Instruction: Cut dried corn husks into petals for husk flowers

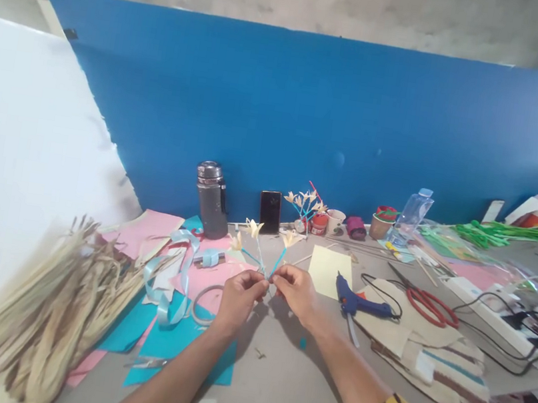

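Over the middle of the table, my left hand pinches the lower ends of a small bunch of handmade flowers. My right hand meets it fingertip to fingertip and is closed on the base of a blue-wrapped stem. Cream flower heads, one in the middle and one on the right, fan out above my fingers, with another lower on the left. My fingertips hide where the stems join.
Dried corn husks lie left, beside blue paper and light-blue ribbon. A thermos, a phone and finished flowers stand behind. To the right lie a glue gun, red-handled scissors and a power strip.
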Action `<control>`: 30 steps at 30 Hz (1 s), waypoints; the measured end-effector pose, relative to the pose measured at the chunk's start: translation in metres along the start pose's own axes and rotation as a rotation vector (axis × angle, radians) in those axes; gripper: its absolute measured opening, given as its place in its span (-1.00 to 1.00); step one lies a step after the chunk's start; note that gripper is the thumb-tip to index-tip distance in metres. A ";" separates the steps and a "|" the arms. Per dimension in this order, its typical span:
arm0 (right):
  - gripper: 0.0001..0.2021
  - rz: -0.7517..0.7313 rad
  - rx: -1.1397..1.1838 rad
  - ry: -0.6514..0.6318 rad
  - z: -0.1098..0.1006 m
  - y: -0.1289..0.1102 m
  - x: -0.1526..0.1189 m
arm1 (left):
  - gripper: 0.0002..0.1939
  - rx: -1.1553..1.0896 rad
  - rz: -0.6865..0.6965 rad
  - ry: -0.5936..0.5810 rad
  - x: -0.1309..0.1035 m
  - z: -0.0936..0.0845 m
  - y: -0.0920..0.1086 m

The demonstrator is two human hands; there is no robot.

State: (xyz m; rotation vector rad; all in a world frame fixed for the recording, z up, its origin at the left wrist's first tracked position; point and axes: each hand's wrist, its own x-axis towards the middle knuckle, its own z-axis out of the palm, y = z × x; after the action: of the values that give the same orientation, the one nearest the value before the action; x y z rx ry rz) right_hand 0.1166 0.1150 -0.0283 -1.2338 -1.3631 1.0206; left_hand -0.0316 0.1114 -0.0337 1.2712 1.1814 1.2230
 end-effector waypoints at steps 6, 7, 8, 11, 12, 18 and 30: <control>-0.87 0.020 -0.016 -0.013 0.001 0.004 0.002 | -0.82 0.039 0.035 0.016 0.000 0.000 0.000; -0.87 0.012 -0.016 -0.010 0.002 0.007 0.003 | -0.83 0.055 0.049 0.023 0.000 -0.001 0.000; -0.87 0.004 -0.015 -0.007 0.002 0.009 0.004 | -0.83 0.075 0.064 0.030 0.000 -0.001 0.000; -0.87 0.000 -0.003 -0.008 0.005 0.015 0.006 | -0.84 0.141 0.118 0.074 0.000 -0.002 0.000; -0.87 0.006 0.004 -0.012 0.005 0.015 0.006 | -0.84 0.150 0.135 0.090 0.000 -0.001 0.000; -0.91 0.007 0.077 -0.020 0.004 0.004 0.001 | -0.78 0.117 0.134 0.058 0.000 0.001 0.000; -0.78 -0.062 0.115 -0.008 0.006 0.009 0.005 | -0.79 0.211 0.115 0.051 -0.004 0.000 0.003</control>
State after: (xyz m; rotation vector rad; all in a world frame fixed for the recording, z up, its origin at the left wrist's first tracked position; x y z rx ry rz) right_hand 0.1120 0.1217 -0.0373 -1.0973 -1.3219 1.0467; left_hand -0.0320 0.1075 -0.0310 1.4896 1.3163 1.2450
